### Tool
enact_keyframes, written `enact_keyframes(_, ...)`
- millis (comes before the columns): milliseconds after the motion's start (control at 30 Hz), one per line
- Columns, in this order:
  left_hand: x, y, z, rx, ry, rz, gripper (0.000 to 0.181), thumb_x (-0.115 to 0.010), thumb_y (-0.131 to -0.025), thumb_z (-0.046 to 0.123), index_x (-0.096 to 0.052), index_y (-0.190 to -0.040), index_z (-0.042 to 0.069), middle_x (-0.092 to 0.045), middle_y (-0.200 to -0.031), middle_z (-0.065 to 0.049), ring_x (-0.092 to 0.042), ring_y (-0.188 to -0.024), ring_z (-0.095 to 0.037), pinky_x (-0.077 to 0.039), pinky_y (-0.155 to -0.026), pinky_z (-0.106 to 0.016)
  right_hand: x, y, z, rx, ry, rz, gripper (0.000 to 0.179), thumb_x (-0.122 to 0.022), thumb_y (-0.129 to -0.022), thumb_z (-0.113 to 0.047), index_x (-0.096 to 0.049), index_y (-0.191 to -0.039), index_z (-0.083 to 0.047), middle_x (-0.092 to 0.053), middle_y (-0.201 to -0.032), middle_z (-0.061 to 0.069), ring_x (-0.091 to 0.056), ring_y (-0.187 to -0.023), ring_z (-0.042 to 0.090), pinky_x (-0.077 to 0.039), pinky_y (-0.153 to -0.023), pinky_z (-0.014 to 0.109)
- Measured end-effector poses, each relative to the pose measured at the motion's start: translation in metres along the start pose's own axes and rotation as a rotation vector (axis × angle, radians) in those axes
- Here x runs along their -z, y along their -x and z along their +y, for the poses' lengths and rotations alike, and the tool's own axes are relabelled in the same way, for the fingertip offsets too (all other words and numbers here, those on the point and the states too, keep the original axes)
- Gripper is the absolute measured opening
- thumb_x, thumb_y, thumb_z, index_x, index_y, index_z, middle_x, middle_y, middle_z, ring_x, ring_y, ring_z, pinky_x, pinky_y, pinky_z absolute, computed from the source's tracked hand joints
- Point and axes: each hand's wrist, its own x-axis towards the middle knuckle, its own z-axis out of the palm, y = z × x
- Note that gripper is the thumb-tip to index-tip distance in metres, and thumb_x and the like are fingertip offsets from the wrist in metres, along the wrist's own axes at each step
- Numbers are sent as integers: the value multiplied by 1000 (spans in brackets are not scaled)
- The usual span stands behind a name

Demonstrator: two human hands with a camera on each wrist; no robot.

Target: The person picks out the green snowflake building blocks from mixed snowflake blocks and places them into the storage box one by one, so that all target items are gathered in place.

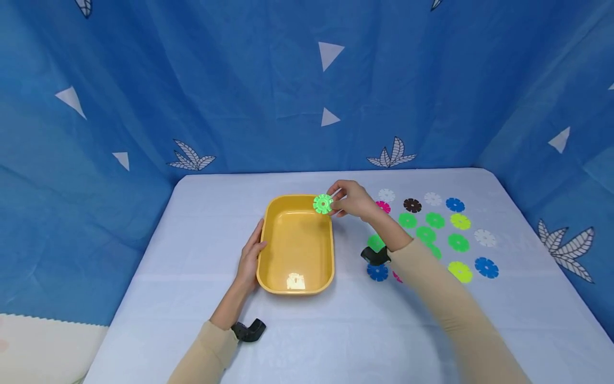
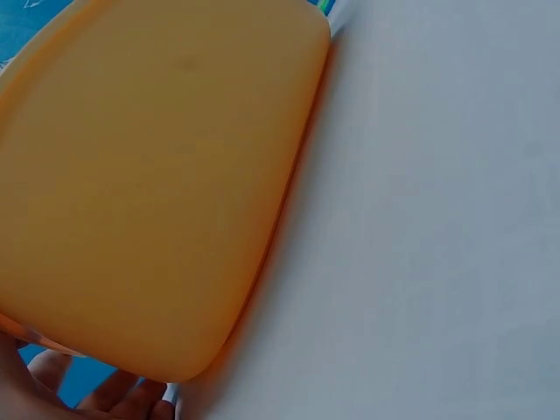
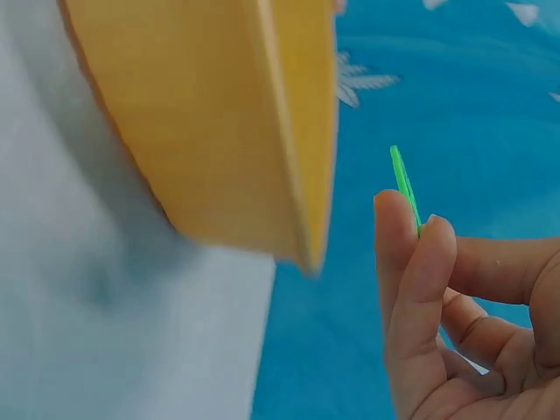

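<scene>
Where the right hand is: above the far right corner of the tray, the right hand (image 1: 352, 200) pinches a bright green, flat, notched plastic disc (image 1: 318, 204) between thumb and fingers.
Pinched green disc: face up to the head camera, overlapping the tray's corner there; in the right wrist view it shows nearly edge-on, apart from the tray's rim.
Left hand: at the tray's left side, the left hand (image 1: 248, 261) grips the wall, thumb over the rim and fingers along the outside.
Tray: a yellow, rectangular, round-cornered plastic tray (image 1: 293, 245) on the white-covered bench (image 1: 297, 336), a bright reflection on its floor at the near end.
Scattered discs: right of the tray lie loose notched discs, among them a dark brown disc (image 1: 412, 206), white discs (image 1: 433, 199), blue discs (image 1: 486, 268), yellow-green discs (image 1: 460, 272), green discs (image 1: 459, 242) and a pink disc (image 1: 382, 206) near the far side.
Partly hidden: some discs sit behind the right arm, so their full number cannot be told.
Sleeves: beige, with a black device (image 1: 248, 330) at the left wrist and another at the right.
Backdrop: blue fabric (image 1: 249, 90) printed with white triangles and leaves.
</scene>
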Motion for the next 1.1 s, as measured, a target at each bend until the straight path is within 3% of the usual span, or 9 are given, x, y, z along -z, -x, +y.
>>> enact_keyframes(133,-1,-1,0,-11,4,-5,59,-32,-103,11,-18,-158,27,-11,-165,11,-7,-152,-8,-21,-121,-23,-23,-16,-6,-3,16,-39,24,-66,-88,1,-59,-111,0,-55,-87,13,-72,-80,33,-62,-72,37)
enact_keyframes(300,-1,-2,-1,-16,19,9,59,-32,-102,10,-20,-158,26,-12,-165,10,-8,-152,-9,-14,-124,-35,-47,-25,-13,25,19,-75,22,-64,-88,4,-58,-109,4,-58,-82,14,-72,-85,39,-61,-76,43)
enact_keyframes(667,-1,0,-1,-13,35,0,59,-31,-102,9,-18,-158,26,-12,-164,11,-9,-151,-7,-14,-124,-35,-80,-44,-4,48,61,-105,25,-60,-89,5,-58,-115,6,-63,-91,19,-72,-78,31,-61,-73,37)
enact_keyframes(900,0,1,-2,-15,36,-5,59,-31,-103,10,-18,-158,26,-11,-165,10,-8,-151,-8,-14,-124,-36,-93,-51,6,12,17,-96,30,-62,-89,4,-58,-119,6,-63,-110,22,-72,-71,20,-60,-65,28)
enact_keyframes(1100,-1,1,-2,-20,30,-5,59,-31,-103,11,-18,-158,27,-11,-165,10,-8,-151,-8,-13,-124,-35,-101,-52,12,0,-34,-93,32,-63,-88,6,-58,-119,10,-63,-113,25,-73,-71,20,-60,-63,26)
